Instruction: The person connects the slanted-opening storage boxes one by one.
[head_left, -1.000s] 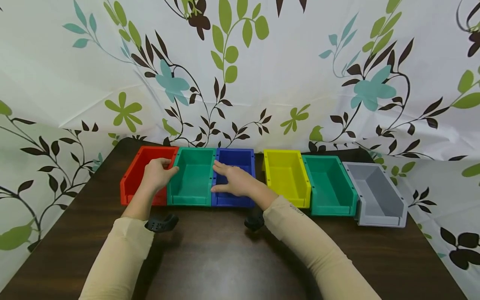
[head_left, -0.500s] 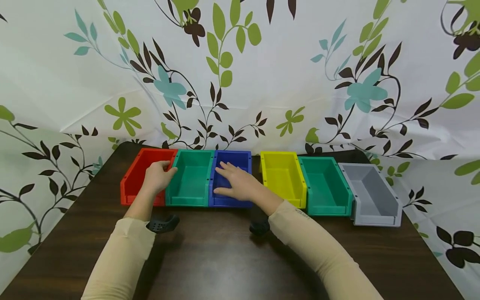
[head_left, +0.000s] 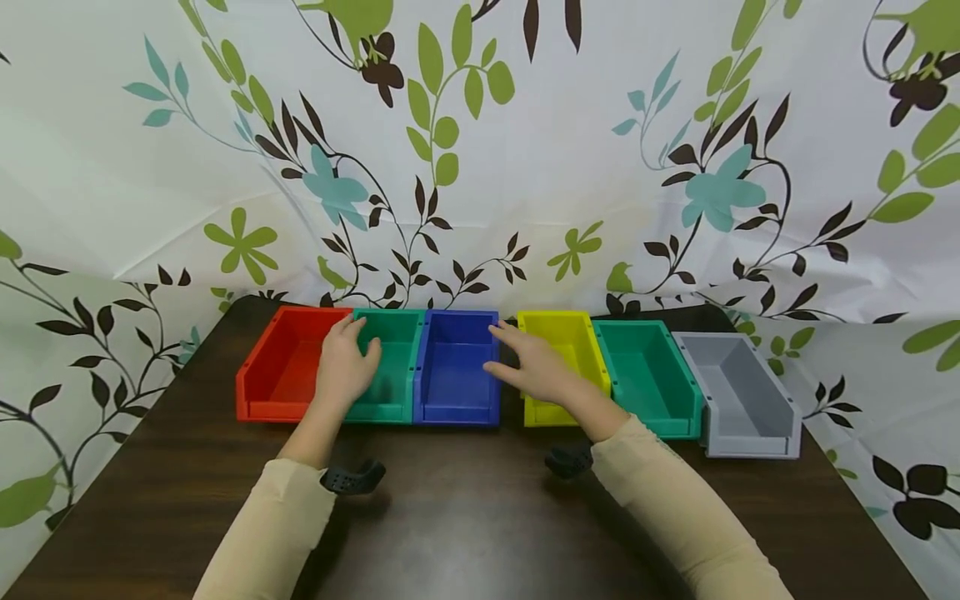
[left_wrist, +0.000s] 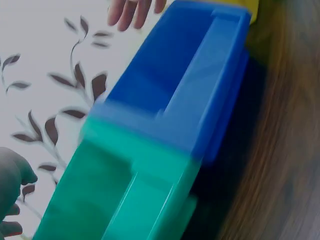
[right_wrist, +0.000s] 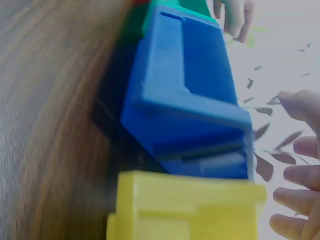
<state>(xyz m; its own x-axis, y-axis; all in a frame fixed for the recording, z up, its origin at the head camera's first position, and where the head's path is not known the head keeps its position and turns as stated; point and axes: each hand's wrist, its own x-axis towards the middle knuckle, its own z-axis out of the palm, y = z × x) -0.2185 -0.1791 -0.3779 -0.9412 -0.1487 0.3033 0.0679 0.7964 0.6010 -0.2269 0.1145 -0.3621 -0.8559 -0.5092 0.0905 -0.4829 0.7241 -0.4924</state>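
In the head view my left hand (head_left: 345,365) hovers over the left green bin (head_left: 396,358), fingers relaxed and holding nothing. The red bin (head_left: 281,367) sits at that hand's left. My right hand (head_left: 542,367) is over the gap between the blue bin (head_left: 456,367) and the yellow bin (head_left: 566,329), fingers spread and holding nothing. The blue bin adjoins the left green one. In the right wrist view, the right hand's fingers (right_wrist: 300,175) appear at the right edge, apart from the bins.
Farther right stand a second green bin (head_left: 647,375) and a grey bin (head_left: 742,392), angled on the dark wooden table (head_left: 465,533). A patterned leaf-and-flower cloth (head_left: 480,167) hangs behind the table. Black straps (head_left: 352,479) sit at both wrists.
Both hands have moved right: the left from the red bin's edge to over the left green bin, the right from over the blue bin toward the yellow one.
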